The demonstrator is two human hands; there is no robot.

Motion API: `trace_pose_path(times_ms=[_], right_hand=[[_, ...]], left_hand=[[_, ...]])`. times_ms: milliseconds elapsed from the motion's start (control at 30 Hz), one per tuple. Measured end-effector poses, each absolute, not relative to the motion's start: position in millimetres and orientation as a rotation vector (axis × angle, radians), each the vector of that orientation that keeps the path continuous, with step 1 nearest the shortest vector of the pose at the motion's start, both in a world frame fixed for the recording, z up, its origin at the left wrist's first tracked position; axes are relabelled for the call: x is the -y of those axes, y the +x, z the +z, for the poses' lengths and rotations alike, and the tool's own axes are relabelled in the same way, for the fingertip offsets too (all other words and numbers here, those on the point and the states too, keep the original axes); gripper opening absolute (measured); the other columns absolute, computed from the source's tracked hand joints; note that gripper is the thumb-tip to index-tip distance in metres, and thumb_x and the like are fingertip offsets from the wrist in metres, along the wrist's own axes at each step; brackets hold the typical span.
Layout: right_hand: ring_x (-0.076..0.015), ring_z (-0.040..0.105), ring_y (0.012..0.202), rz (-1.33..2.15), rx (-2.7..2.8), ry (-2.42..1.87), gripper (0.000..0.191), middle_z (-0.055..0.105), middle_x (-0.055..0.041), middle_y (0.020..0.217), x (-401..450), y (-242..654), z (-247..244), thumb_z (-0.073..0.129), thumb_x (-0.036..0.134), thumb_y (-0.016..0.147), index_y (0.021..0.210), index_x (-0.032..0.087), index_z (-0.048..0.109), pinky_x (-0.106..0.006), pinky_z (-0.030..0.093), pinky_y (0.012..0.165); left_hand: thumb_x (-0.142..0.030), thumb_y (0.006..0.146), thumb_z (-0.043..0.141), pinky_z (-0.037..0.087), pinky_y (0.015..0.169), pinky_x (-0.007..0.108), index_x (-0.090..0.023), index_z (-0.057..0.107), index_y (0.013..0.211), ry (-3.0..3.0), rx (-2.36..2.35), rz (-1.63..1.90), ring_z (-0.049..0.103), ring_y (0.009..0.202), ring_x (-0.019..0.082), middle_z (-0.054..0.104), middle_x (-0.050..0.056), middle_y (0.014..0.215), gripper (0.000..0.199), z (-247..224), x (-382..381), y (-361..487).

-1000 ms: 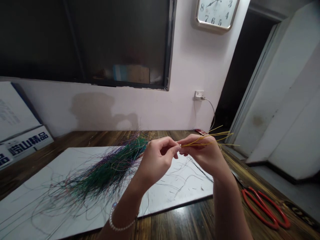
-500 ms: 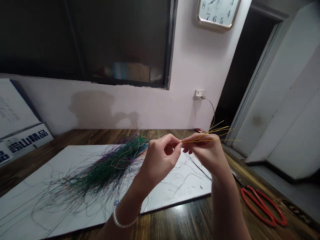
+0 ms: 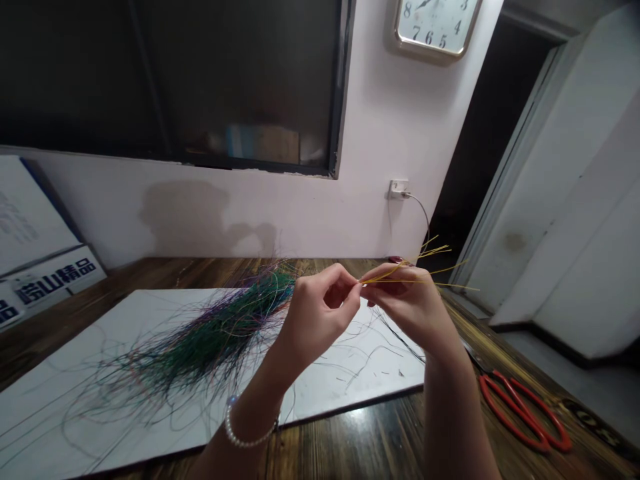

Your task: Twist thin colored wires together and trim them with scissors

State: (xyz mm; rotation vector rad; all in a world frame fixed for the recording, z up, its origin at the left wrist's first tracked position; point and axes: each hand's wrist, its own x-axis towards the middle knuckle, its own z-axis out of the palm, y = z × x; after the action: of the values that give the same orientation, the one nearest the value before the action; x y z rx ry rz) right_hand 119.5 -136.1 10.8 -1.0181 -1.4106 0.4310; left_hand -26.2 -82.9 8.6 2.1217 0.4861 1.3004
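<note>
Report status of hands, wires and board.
Both hands pinching yellow wires. Wire pile on white board. Red-handled scissors beside right forearm.

Wooden desk point(image 3: 350, 440): white board point(image 3: 330, 393) bearing tangled coloured wires point(image 3: 215, 333); red-handled scissors point(image 3: 525, 410) at near right.

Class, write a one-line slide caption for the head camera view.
Two hands pinch yellow strands above a white board, red-handled scissors to the right.
</note>
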Motion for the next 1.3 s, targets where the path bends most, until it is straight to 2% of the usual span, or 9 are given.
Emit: trace_pose_path(times_ms=[133, 267, 500, 667, 833, 967, 1133, 1200, 1300], right_hand=[[-0.0125, 0.059, 0.063, 0.476, 1.513, -1.053, 0.004, 0.069, -0.0039, 0.072, 138, 128, 12, 0.069, 0.017, 0.072, 0.075, 0.016, 0.072, -0.024, 0.046, 0.053], [-0.0137, 0.059, 0.065, 0.411, 1.516, -1.058, 0.005, 0.068, -0.0042, 0.072, 138, 127, 11, 0.068, 0.019, 0.074, 0.076, 0.017, 0.071, -0.025, 0.045, 0.055], [-0.0080, 0.047, 0.054, -0.200, 1.567, -1.130, 0.015, 0.056, 0.0027, 0.060, 141, 108, 15, 0.062, 0.007, 0.073, 0.072, 0.019, 0.071, -0.022, 0.038, 0.051], [-0.0051, 0.042, 0.050, -0.410, 1.608, -1.152, 0.013, 0.053, 0.0037, 0.058, 140, 103, 14, 0.061, 0.008, 0.076, 0.072, 0.016, 0.069, -0.019, 0.037, 0.050], [-0.0068, 0.045, 0.054, -0.594, 1.690, -1.095, 0.013, 0.053, 0.0023, 0.059, 138, 103, 10, 0.058, 0.007, 0.077, 0.071, 0.015, 0.067, -0.021, 0.038, 0.052], [-0.0070, 0.045, 0.056, -0.651, 1.709, -1.032, 0.014, 0.052, 0.0002, 0.067, 135, 103, 9, 0.058, 0.006, 0.076, 0.069, 0.016, 0.065, -0.022, 0.039, 0.054], [-0.0049, 0.050, 0.060, -0.590, 1.738, -1.014, 0.015, 0.059, -0.0042, 0.094, 133, 105, 8, 0.057, 0.002, 0.073, 0.069, 0.015, 0.061, -0.021, 0.042, 0.055], [-0.0053, 0.051, 0.062, -0.539, 1.757, -0.997, 0.015, 0.063, -0.0029, 0.094, 133, 106, 8, 0.057, 0.002, 0.075, 0.071, 0.016, 0.061, -0.020, 0.044, 0.057], [-0.0065, 0.053, 0.065, -0.461, 1.791, -0.965, 0.014, 0.064, -0.0006, 0.084, 134, 107, 9, 0.056, 0.005, 0.079, 0.075, 0.017, 0.062, -0.019, 0.045, 0.059]], left_hand=[[-0.021, 0.080, 0.060, 0.033, 0.044, 0.020, -0.016, 0.055, 0.067, 1.914, -0.450, 1.229, 0.043, 0.050, 0.007, 0.051, -0.002, 0.058, 0.015, 11, 81, -28], [-0.020, 0.078, 0.062, 0.034, 0.046, 0.019, -0.015, 0.055, 0.065, 1.826, -0.446, 1.203, 0.045, 0.052, 0.007, 0.052, -0.002, 0.058, 0.015, 16, 79, -31], [-0.019, 0.077, 0.062, 0.033, 0.046, 0.018, -0.013, 0.055, 0.066, 1.821, -0.492, 1.273, 0.043, 0.052, 0.006, 0.052, -0.002, 0.057, 0.015, 15, 76, -33], [-0.021, 0.077, 0.063, 0.034, 0.046, 0.018, -0.013, 0.056, 0.067, 1.821, -0.528, 1.304, 0.045, 0.053, 0.006, 0.053, -0.001, 0.058, 0.014, 13, 72, -34], [-0.020, 0.077, 0.062, 0.034, 0.046, 0.019, -0.013, 0.056, 0.067, 1.833, -0.552, 1.284, 0.045, 0.053, 0.007, 0.054, -0.001, 0.058, 0.014, 15, 72, -35], [-0.021, 0.078, 0.061, 0.036, 0.048, 0.020, -0.013, 0.056, 0.069, 1.897, -0.563, 1.234, 0.047, 0.056, 0.008, 0.055, -0.001, 0.060, 0.013, 15, 74, -37], [-0.022, 0.081, 0.058, 0.035, 0.048, 0.020, -0.014, 0.056, 0.070, 1.992, -0.586, 1.209, 0.045, 0.056, 0.008, 0.053, -0.001, 0.060, 0.014, 14, 75, -38], [-0.022, 0.081, 0.058, 0.034, 0.047, 0.020, -0.015, 0.056, 0.070, 2.017, -0.569, 1.203, 0.045, 0.055, 0.008, 0.053, -0.002, 0.060, 0.013, 13, 74, -38], [-0.021, 0.080, 0.058, 0.035, 0.047, 0.020, -0.015, 0.056, 0.070, 2.041, -0.574, 1.224, 0.045, 0.055, 0.008, 0.054, -0.002, 0.060, 0.012, 13, 74, -39]])
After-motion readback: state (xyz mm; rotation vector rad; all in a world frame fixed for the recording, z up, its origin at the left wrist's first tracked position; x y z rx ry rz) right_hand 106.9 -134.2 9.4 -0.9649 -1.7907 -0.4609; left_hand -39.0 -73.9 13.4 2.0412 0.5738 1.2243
